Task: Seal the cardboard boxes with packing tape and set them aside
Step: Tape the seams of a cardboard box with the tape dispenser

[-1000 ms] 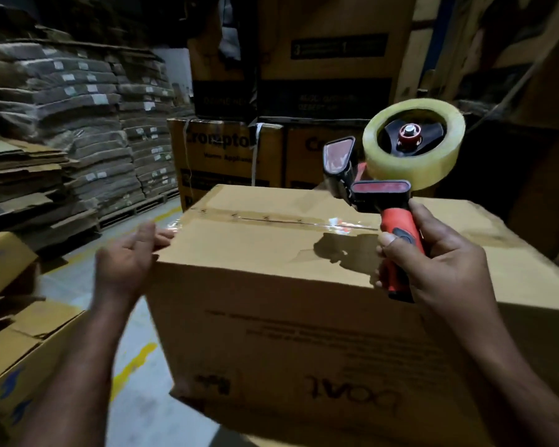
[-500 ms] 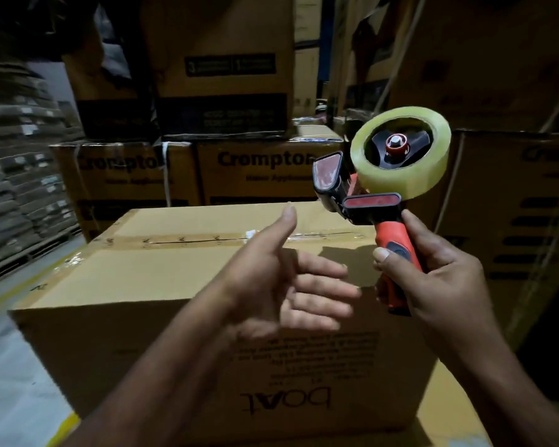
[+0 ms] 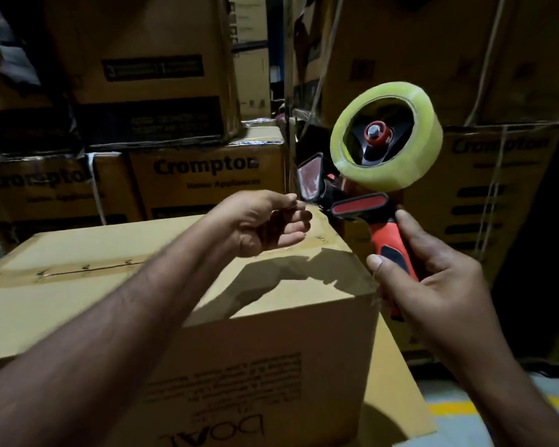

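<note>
A brown cardboard box (image 3: pixel 271 333) stands in front of me, with clear tape along its top seam (image 3: pixel 84 269). My right hand (image 3: pixel 433 295) grips the red handle of a tape dispenser (image 3: pixel 362 204) carrying a yellowish roll of tape (image 3: pixel 388 137), held up beside the box's right top corner. Above the box top, my left hand (image 3: pixel 265 221) hovers with loosely curled fingers close to the dispenser's front blade. It holds nothing that I can see.
Stacks of printed cartons (image 3: pixel 204 175) rise close behind the box, and more strapped cartons (image 3: pixel 484 175) stand at the right. A flat cardboard piece (image 3: pixel 397 401) lies under the box. Floor with a yellow line (image 3: pixel 465 408) shows at lower right.
My left hand left the box's left end, crossed over the top and now reaches toward the dispenser's front. The view has swung right, and the dispenser sits higher and nearer.
</note>
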`<state>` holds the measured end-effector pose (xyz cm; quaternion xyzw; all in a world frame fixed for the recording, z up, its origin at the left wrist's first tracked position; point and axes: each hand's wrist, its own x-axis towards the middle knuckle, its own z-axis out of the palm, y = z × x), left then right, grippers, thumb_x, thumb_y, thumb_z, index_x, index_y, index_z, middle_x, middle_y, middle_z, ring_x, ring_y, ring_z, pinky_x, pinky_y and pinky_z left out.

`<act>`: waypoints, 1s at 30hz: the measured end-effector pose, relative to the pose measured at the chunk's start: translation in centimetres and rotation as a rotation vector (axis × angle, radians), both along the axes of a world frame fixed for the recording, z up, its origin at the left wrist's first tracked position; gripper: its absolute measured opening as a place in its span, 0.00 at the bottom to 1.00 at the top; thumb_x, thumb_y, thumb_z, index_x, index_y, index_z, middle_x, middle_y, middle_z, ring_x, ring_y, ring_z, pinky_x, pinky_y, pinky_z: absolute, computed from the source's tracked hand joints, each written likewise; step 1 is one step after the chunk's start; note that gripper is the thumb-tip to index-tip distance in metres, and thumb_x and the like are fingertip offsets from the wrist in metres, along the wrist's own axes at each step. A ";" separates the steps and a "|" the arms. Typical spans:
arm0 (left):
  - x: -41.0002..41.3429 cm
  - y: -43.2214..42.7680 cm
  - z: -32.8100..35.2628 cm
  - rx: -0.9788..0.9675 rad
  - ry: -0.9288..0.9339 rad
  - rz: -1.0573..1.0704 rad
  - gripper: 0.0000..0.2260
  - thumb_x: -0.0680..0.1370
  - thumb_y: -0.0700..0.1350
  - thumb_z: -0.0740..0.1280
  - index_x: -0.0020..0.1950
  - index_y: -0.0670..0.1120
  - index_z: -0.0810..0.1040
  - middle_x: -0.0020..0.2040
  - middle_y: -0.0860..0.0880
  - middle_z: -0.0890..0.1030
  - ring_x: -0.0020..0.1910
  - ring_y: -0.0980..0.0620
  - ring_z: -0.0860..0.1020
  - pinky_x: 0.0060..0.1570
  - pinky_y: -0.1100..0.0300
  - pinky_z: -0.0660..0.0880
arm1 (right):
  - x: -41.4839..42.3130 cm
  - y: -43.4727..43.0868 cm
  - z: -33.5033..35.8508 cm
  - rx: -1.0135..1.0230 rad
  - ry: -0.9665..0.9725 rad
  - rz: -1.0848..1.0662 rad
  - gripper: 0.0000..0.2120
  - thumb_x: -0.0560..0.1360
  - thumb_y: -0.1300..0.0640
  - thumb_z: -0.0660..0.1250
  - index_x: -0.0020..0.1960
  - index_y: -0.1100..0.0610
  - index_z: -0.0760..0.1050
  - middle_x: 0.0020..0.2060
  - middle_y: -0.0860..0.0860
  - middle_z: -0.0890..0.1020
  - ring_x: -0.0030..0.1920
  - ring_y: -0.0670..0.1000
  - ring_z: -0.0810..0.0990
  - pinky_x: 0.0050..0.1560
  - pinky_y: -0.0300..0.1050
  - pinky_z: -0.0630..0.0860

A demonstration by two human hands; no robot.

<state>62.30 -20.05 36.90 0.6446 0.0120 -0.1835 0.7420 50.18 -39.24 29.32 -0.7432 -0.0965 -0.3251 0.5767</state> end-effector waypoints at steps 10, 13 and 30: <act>7.0 -5.0 2.4 0.554 -0.149 -0.193 0.06 0.82 0.34 0.63 0.49 0.37 0.79 0.34 0.44 0.80 0.31 0.53 0.79 0.33 0.62 0.81 | 3.3 -5.3 -1.6 -0.197 0.033 -0.133 0.30 0.72 0.55 0.75 0.71 0.47 0.70 0.57 0.26 0.69 0.53 0.22 0.71 0.54 0.21 0.69; 9.1 -6.1 2.1 0.702 -0.229 -0.203 0.04 0.80 0.33 0.65 0.50 0.37 0.80 0.33 0.45 0.82 0.30 0.53 0.81 0.35 0.61 0.82 | 4.8 -5.0 -1.5 -0.266 0.073 -0.185 0.30 0.72 0.54 0.75 0.71 0.46 0.70 0.58 0.34 0.74 0.34 0.27 0.73 0.42 0.20 0.71; 22.8 -7.8 -1.6 1.216 -0.720 -0.009 0.07 0.79 0.46 0.71 0.46 0.43 0.82 0.43 0.46 0.85 0.40 0.49 0.85 0.44 0.51 0.84 | 10.3 -1.6 0.2 -0.292 0.408 -0.400 0.29 0.76 0.49 0.70 0.74 0.38 0.64 0.54 0.49 0.83 0.35 0.37 0.71 0.33 0.26 0.64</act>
